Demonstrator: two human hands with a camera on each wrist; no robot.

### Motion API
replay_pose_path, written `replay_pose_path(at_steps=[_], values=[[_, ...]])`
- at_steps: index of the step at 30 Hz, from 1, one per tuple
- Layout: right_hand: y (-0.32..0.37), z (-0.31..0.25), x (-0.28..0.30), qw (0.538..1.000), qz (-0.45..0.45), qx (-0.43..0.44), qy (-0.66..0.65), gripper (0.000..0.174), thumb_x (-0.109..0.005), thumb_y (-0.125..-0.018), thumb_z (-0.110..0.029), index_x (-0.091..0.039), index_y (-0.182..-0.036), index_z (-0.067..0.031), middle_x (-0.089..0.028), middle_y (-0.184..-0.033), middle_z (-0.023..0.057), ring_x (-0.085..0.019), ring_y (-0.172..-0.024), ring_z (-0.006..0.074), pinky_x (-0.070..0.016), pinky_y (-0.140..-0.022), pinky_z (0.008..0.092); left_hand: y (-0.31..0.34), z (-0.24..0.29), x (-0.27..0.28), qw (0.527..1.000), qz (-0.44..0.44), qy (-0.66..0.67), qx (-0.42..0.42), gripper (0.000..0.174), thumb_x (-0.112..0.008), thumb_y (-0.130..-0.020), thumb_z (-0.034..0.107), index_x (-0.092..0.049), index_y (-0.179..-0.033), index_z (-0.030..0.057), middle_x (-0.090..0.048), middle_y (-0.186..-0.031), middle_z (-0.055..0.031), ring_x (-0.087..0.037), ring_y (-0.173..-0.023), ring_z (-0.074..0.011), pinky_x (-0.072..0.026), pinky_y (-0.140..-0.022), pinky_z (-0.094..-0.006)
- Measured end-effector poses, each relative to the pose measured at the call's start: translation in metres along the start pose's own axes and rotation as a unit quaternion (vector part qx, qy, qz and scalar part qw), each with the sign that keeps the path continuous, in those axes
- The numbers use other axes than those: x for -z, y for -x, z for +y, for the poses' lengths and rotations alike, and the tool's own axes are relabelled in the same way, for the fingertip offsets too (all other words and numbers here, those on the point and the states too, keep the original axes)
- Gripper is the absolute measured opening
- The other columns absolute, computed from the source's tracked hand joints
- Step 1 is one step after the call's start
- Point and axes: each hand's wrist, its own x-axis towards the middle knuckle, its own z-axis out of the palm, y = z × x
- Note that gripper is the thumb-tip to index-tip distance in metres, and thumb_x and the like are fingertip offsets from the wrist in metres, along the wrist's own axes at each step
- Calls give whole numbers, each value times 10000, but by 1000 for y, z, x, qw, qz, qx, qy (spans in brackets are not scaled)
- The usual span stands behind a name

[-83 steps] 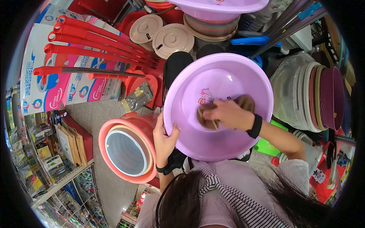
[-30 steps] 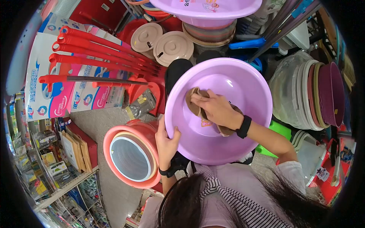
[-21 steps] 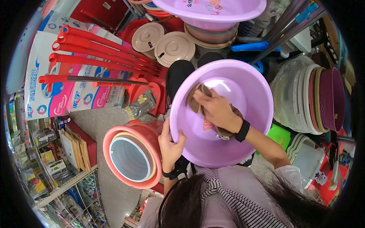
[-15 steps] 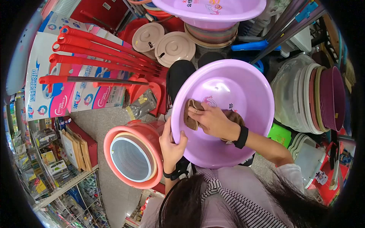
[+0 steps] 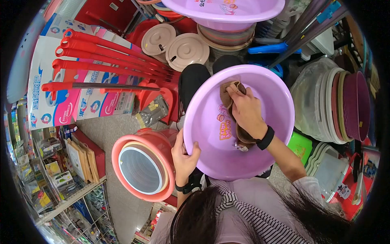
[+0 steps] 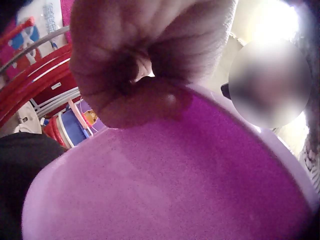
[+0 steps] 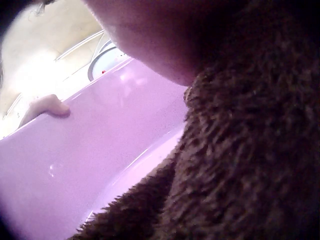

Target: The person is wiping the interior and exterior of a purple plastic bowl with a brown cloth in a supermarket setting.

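Observation:
A purple plastic basin (image 5: 215, 164) rests on the person's lap, tilted toward the body. The left hand (image 5: 185, 157) grips its left rim, thumb inside; the left wrist view shows this hand (image 6: 145, 55) curled over the basin's edge. Inside the basin, the right hand (image 5: 247, 112) holds a brown cleaning cloth (image 5: 226, 96) against the far inner wall. Part of the cloth hangs below the palm toward the basin's floor, beside a printed cartoon and orange lettering. Close up in the right wrist view, the cloth (image 7: 250, 130) looks fluffy and hides most of the right fingers.
Left of the basin stands an orange bucket (image 5: 118, 179) with nested strainers. Red-handled poles (image 5: 109, 55) and boxes lie farther left. Stacked tubs (image 5: 310, 101) are at the right, lidded beige bins (image 5: 187, 52) ahead, and another purple basin (image 5: 227, 15) beyond.
The right hand has swept the cloth from the right part of the basin to its left wall, then up to the far wall. The left hand keeps its grip on the rim.

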Motion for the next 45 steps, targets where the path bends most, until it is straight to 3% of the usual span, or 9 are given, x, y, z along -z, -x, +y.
replay_pose_path(at_steps=[4,18,22,27,29,32,38,40,45], values=[[1,-7,-10,1000,15,25,-10,402,-598,-705,-26,-588,-1106,-52,-637,-1117,67,-570,-900,316,-532,-674,405,-2,0,-1,1000,-7,-6,-3,540,-534,-815,-94,-396,-1336,-76,-606,-1087,-97,-575,-956,-110,-463,-847,-246],[28,-28,-12,914,-308,220,-147,266,-583,-750,-101,-659,-1005,-122,-662,-1041,-15,-551,-807,293,-495,-728,396,-4,-2,6,1000,-1,5,10,549,-544,-814,-100,-395,-1342,-74,-597,-1041,-68,-563,-831,-73,-462,-720,-199],[16,-30,20,924,-258,161,-232,314,-559,-756,-70,-649,-1049,-142,-657,-963,34,-573,-859,319,-494,-740,422,-7,-1,3,1000,6,17,-15,534,-537,-823,-101,-394,-1337,-76,-591,-1059,-71,-566,-864,-78,-457,-742,-196],[7,-26,61,938,21,54,-342,496,-544,-749,42,-585,-1224,-97,-604,-1143,149,-574,-957,346,-494,-824,388,-9,-2,5,1000,-12,20,-4,533,-529,-836,-86,-379,-1348,-72,-590,-1081,-76,-570,-912,-84,-463,-782,-205],[6,-32,68,878,122,-79,-456,524,-544,-778,87,-514,-1293,-5,-533,-1206,256,-570,-1075,355,-441,-918,366,-8,-2,6,1000,-13,19,2,534,-533,-834,-83,-382,-1346,-73,-594,-1075,-74,-572,-908,-84,-465,-783,-208],[-8,-30,56,905,213,-75,-360,521,-549,-799,65,-493,-1312,-5,-539,-1223,250,-558,-1106,385,-413,-955,375,-5,2,3,1000,-19,7,6,536,-543,-827,-78,-391,-1340,-73,-602,-1059,-71,-574,-893,-80,-470,-776,-211],[3,-86,38,985,-24,85,-147,507,-586,-729,-24,-583,-1234,-75,-573,-1280,75,-567,-893,298,-519,-772,330,-7,1,0,1000,-19,-21,14,541,-588,-795,-63,-432,-1313,-63,-622,-955,-40,-565,-824,-55,-480,-715,-219],[12,-93,24,964,55,182,-184,481,-596,-723,-64,-610,-1202,-107,-585,-1273,16,-537,-790,259,-526,-641,302,-8,-16,11,992,-28,-109,-60,531,-595,-792,-55,-447,-1302,-51,-609,-865,-2,-543,-758,-47,-465,-662,-211],[0,-70,42,985,-13,130,-112,519,-572,-731,-46,-605,-1222,-209,-604,-1240,0,-554,-796,290,-523,-622,357,-5,-10,7,999,7,-23,22,530,-570,-802,-75,-434,-1313,-56,-598,-928,-16,-547,-773,-58,-453,-680,-199]])
